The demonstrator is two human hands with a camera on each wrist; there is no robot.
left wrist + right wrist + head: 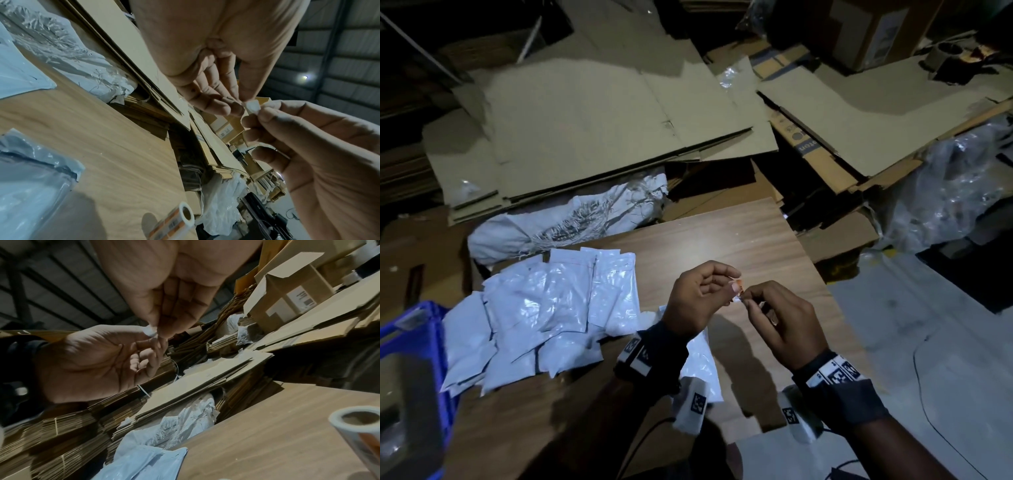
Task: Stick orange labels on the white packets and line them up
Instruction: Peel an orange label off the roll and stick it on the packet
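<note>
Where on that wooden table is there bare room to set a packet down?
Bare wood lies beyond both hands, the left hand and right hand, toward the table far edge. The left side is crowded with white packets.

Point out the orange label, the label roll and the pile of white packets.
orange label point(739, 284): head view, its orange face.
label roll point(186, 214): left wrist view, its core end.
pile of white packets point(544, 308): head view, a middle packet.
</note>
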